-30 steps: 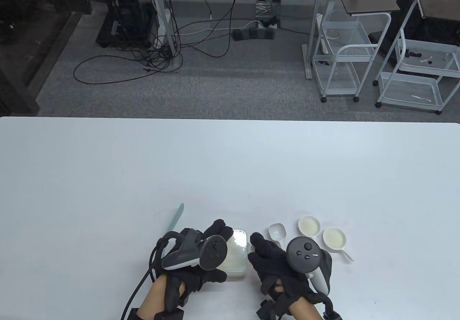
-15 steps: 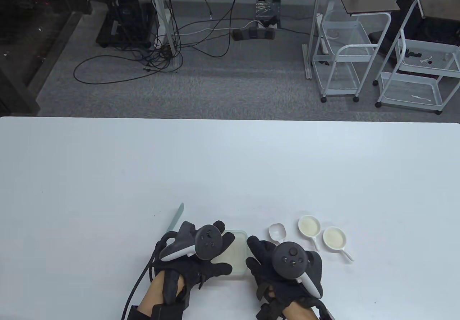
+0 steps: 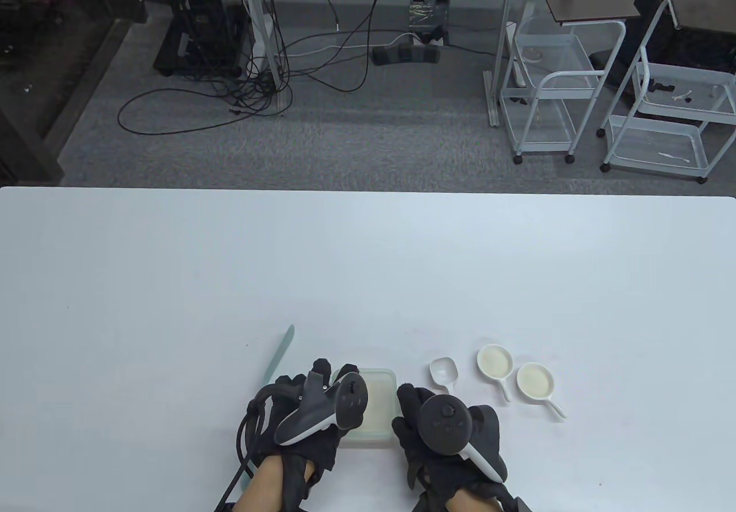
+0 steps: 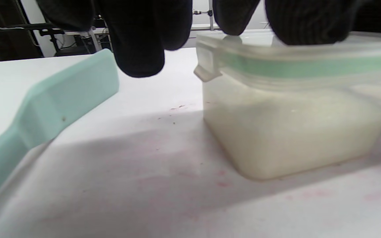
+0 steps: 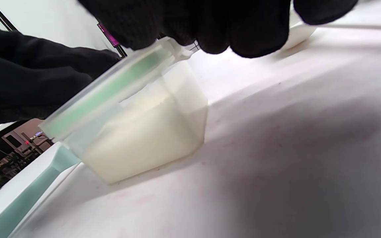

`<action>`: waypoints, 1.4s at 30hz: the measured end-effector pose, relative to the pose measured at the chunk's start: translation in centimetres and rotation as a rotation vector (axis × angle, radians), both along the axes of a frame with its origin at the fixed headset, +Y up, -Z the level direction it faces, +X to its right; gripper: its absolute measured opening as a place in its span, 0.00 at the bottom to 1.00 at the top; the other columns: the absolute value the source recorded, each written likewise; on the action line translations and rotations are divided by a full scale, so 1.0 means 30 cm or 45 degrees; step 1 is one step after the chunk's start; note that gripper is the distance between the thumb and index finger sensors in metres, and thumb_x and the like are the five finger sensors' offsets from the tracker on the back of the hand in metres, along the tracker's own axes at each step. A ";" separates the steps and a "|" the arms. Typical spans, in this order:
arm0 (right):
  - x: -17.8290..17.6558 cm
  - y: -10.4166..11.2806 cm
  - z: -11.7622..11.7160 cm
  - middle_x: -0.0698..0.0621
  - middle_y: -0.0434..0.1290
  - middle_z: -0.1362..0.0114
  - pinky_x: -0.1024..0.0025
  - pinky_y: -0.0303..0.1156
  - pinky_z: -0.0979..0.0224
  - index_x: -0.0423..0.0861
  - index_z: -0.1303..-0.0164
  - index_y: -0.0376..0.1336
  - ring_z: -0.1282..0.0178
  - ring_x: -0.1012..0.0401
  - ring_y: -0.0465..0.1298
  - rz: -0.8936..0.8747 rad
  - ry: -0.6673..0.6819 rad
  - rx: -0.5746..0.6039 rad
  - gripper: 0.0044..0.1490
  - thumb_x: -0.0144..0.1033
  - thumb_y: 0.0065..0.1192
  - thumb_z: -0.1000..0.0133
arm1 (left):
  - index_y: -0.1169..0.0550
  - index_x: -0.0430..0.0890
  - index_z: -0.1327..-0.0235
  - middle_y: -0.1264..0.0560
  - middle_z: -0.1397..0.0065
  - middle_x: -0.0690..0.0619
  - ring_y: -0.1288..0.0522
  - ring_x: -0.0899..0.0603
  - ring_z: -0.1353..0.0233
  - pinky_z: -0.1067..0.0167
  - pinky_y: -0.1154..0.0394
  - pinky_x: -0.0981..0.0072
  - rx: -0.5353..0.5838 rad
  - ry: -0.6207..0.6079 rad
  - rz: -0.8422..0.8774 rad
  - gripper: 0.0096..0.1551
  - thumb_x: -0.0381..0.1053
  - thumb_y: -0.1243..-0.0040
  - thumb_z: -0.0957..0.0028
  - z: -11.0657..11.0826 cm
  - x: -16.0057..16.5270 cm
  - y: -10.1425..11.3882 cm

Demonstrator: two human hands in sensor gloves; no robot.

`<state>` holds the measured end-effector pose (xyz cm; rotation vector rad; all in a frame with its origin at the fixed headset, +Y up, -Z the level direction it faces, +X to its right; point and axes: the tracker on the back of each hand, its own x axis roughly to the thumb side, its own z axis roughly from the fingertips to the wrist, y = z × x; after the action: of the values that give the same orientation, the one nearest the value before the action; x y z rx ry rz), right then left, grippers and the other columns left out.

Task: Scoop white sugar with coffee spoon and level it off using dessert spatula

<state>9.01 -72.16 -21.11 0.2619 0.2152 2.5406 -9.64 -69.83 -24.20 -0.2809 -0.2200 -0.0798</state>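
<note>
A clear sugar container (image 3: 376, 397) with a green-sealed lid (image 4: 309, 62) stands near the table's front edge, white sugar showing through its wall (image 5: 144, 132). My left hand (image 3: 339, 377) curls over its left side, fingertips (image 4: 306, 19) pressing on the lid. My right hand (image 3: 405, 405) curls over the right edge, its fingers (image 5: 243, 29) at the lid's latch. The mint-green dessert spatula (image 3: 283, 348) lies just left of the container, partly under my left hand. A white coffee spoon (image 3: 444, 370) lies to the right, untouched.
Two small white handled dishes (image 3: 494, 361) (image 3: 535, 379) holding a pale powder sit right of the spoon. The white table (image 3: 368, 276) stretches far and to both sides. Carts and cables stand on the floor beyond.
Both hands have drawn back toward the front edge and closed in on the container. The left hand has rolled over its left side; the right hand has slid left against its right edge.
</note>
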 end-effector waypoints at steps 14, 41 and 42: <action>0.003 -0.006 -0.012 0.27 0.69 0.30 0.29 0.64 0.35 0.30 0.30 0.59 0.39 0.38 0.76 -0.123 -0.017 -0.019 0.37 0.31 0.63 0.47 | 0.41 0.58 0.20 0.20 0.31 0.44 0.17 0.44 0.40 0.31 0.31 0.34 -0.052 0.051 0.090 0.46 0.68 0.45 0.54 -0.005 -0.009 -0.006; 0.063 0.068 -0.010 0.31 0.43 0.17 0.17 0.38 0.30 0.40 0.21 0.45 0.22 0.25 0.44 0.012 0.068 0.252 0.50 0.47 0.61 0.47 | 0.50 0.51 0.16 0.47 0.13 0.35 0.38 0.25 0.20 0.29 0.44 0.22 0.164 -0.087 0.299 0.56 0.73 0.49 0.55 0.002 -0.053 0.033; 0.064 0.071 -0.009 0.31 0.43 0.16 0.16 0.37 0.30 0.41 0.21 0.44 0.21 0.25 0.42 0.027 0.076 0.257 0.50 0.48 0.61 0.47 | 0.51 0.51 0.16 0.49 0.12 0.34 0.40 0.25 0.19 0.29 0.45 0.22 0.165 -0.098 0.315 0.57 0.73 0.50 0.55 0.004 -0.053 0.036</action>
<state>10.92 -70.05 -21.40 0.4155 -0.0162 2.5792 -11.23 -68.76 -24.07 -0.1198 -0.3234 0.1399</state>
